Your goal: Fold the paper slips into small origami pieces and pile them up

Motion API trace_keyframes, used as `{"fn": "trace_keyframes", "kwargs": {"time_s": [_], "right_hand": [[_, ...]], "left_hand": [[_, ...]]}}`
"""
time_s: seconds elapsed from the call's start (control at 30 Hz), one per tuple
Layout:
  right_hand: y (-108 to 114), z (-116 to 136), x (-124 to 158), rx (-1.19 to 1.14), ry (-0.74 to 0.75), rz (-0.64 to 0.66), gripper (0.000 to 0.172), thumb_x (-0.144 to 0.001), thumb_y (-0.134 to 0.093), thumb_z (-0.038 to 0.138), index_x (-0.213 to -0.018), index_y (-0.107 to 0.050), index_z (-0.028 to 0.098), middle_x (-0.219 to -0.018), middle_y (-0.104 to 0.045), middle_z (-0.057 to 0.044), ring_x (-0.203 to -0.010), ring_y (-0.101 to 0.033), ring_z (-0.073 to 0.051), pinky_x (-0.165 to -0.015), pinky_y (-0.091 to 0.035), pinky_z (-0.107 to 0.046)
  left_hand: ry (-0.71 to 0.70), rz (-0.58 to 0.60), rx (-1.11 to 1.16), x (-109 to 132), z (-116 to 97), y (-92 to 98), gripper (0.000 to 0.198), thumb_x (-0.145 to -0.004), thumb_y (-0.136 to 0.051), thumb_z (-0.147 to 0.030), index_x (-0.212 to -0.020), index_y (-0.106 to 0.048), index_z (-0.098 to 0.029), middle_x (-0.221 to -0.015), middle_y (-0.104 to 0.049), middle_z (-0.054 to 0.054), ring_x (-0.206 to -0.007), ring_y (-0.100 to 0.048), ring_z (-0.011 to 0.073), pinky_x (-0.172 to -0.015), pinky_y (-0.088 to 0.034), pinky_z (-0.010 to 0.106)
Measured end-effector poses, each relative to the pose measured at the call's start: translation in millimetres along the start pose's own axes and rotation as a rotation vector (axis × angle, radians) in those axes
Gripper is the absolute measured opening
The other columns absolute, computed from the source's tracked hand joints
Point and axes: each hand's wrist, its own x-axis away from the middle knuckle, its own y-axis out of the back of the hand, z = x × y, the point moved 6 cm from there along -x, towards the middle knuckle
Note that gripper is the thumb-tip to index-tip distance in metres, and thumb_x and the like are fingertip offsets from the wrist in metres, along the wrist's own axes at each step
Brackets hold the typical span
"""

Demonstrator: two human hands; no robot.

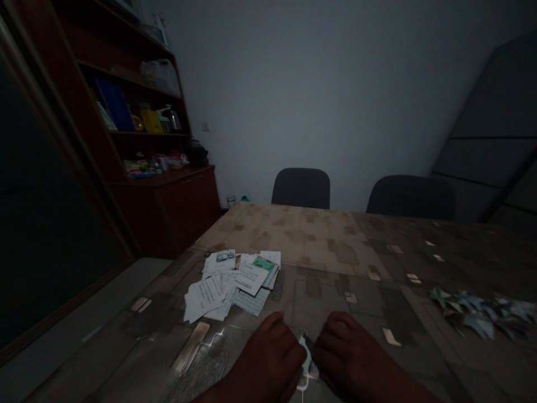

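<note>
Both my hands rest close together at the near edge of the table (pixel 319 240). My left hand (pixel 268 358) is curled, its fingertips pinching a small pale piece of paper (pixel 305 358). My right hand (pixel 352 355) is also curled and grips the same piece from the other side. The room is dim, so the paper's detail is hard to make out. A loose pile of white printed paper slips (pixel 230 285) lies on the table just beyond my left hand.
A heap of small folded paper pieces (pixel 482 313) lies at the right of the table. Two dark chairs (pixel 301 188) (pixel 411 196) stand at the far side. A wooden shelf cabinet (pixel 142 140) with clutter stands at the left wall.
</note>
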Motion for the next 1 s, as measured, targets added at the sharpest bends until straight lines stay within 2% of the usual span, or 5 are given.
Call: {"fn": "trace_keyframes", "kwargs": {"time_s": [0.2, 0.43, 0.73, 0.83, 1.0], "right_hand": [[-1.3, 1.0, 2.9, 0.036, 0.051, -0.160, 0.019, -0.088, -0.061, 0.012, -0.071, -0.057, 0.018, -0.067, -0.062, 0.001, -0.067, -0.049, -0.015, -0.078, -0.036, -0.033], [2.1, -3.9, 1.6, -0.037, -0.039, 0.026, 0.007, -0.083, -0.069, 0.024, -0.081, -0.062, 0.021, -0.082, -0.067, 0.001, -0.079, -0.055, -0.018, -0.077, -0.037, -0.033], [-5.0, 0.4, -0.5, 0.060, 0.037, -0.120, 0.020, -0.084, -0.067, 0.014, -0.068, -0.057, 0.018, -0.066, -0.062, 0.002, -0.067, -0.049, -0.015, -0.074, -0.034, -0.032], [1.5, -4.4, 0.4, -0.005, -0.009, -0.058, 0.016, -0.079, -0.073, 0.017, -0.071, -0.059, 0.019, -0.069, -0.064, 0.003, -0.070, -0.051, -0.015, -0.070, -0.033, -0.031], [13.3, -17.1, 8.4, -0.152, -0.203, 0.191, 0.013, -0.078, -0.068, 0.012, -0.084, -0.062, 0.021, -0.090, -0.067, 0.001, -0.086, -0.054, -0.018, -0.078, -0.034, -0.033]], "left_hand": [[0.009, 0.051, 0.037, -0.8, 1.2, 3.6, 0.020, -0.081, -0.068, -0.035, -0.079, -0.057, -0.019, -0.074, -0.063, -0.001, -0.071, -0.054, 0.0168, -0.095, -0.041, 0.041], [0.055, 0.113, 0.059, -2.1, 1.4, 0.8, 0.014, -0.083, -0.068, -0.030, -0.079, -0.059, -0.020, -0.075, -0.063, -0.002, -0.072, -0.055, 0.0166, -0.098, -0.039, 0.041], [0.037, 0.088, 0.034, -0.4, 0.3, 1.0, 0.020, -0.078, -0.073, -0.032, -0.079, -0.057, -0.020, -0.076, -0.064, -0.002, -0.072, -0.055, 0.0165, -0.099, -0.036, 0.040], [0.036, 0.078, 0.029, 0.0, 0.8, 0.3, 0.022, -0.076, -0.074, -0.033, -0.079, -0.058, -0.020, -0.076, -0.064, -0.003, -0.072, -0.056, 0.0163, -0.098, -0.037, 0.039], [0.048, 0.066, 0.015, 0.1, 1.2, 0.3, 0.017, -0.077, -0.072, -0.025, -0.074, -0.057, -0.020, -0.070, -0.062, -0.004, -0.069, -0.055, 0.0153, -0.097, -0.037, 0.038]]}}
